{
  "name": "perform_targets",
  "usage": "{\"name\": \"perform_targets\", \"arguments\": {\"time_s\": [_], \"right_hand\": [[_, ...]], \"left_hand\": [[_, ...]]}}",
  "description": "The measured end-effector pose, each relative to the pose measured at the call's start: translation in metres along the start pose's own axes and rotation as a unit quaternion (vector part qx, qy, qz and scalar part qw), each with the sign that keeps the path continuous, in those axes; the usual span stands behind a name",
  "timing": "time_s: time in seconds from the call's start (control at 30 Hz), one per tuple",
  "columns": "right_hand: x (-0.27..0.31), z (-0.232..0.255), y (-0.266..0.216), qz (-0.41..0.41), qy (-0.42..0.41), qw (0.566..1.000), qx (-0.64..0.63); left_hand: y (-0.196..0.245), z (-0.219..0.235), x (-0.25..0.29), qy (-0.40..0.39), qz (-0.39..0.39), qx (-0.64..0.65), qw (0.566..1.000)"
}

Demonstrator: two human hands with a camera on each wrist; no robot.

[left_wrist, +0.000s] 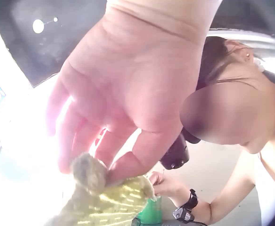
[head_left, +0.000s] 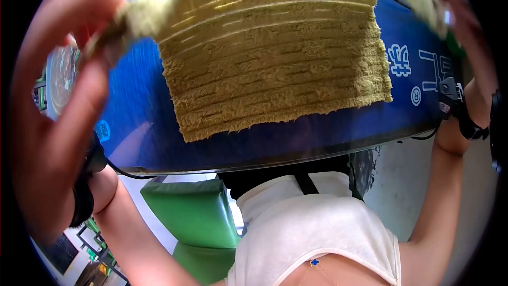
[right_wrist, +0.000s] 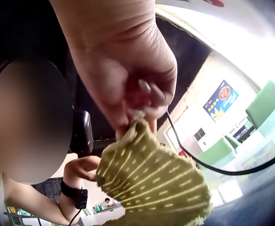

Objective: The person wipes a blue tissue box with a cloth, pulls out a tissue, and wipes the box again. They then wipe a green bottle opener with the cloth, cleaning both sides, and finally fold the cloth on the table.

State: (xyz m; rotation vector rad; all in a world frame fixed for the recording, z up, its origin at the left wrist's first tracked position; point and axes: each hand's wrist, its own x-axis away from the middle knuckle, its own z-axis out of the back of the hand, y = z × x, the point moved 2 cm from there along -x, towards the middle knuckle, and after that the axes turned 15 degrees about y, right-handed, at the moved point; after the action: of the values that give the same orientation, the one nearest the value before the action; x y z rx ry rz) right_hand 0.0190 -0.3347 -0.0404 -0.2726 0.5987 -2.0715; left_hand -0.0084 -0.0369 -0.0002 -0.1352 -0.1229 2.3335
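Note:
A yellow-green fluffy cloth (head_left: 275,69) with stitched lines hangs spread between both hands, its lower edge over the blue tabletop. The left hand (head_left: 69,90) pinches one upper corner between thumb and fingers; in the left wrist view that hand (left_wrist: 128,89) holds a bunched bit of the cloth (left_wrist: 114,202). At the other upper corner, the right hand (head_left: 465,37) is partly cut off by the dark view edge. Seen from the right wrist, the right hand (right_wrist: 132,80) has curled fingers pinching the gathered top of the cloth (right_wrist: 156,179).
The blue table (head_left: 137,143) carries white lettering, and its near edge runs in front of the person's body. A green chair (head_left: 190,212) stands below it at the left. Further green chairs (right_wrist: 264,103) and a wall poster (right_wrist: 221,100) show in the right wrist view.

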Motion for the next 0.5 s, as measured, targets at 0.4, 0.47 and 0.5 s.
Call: {"name": "perform_targets", "arguments": {"time_s": [0.4,0.47,0.5], "right_hand": [[-0.006,-0.038,0.007,-0.05,0.046,0.996,0.052],[0.002,-0.041,0.008,-0.075,0.05,0.992,0.086],[0.007,-0.044,0.009,-0.059,0.057,0.993,0.082]], "left_hand": [[0.04,-0.052,-0.01,-0.069,-0.011,0.077,0.995],[0.047,-0.05,-0.01,-0.074,-0.014,0.082,0.994],[0.051,-0.049,-0.011,-0.076,-0.015,0.084,0.993]]}}
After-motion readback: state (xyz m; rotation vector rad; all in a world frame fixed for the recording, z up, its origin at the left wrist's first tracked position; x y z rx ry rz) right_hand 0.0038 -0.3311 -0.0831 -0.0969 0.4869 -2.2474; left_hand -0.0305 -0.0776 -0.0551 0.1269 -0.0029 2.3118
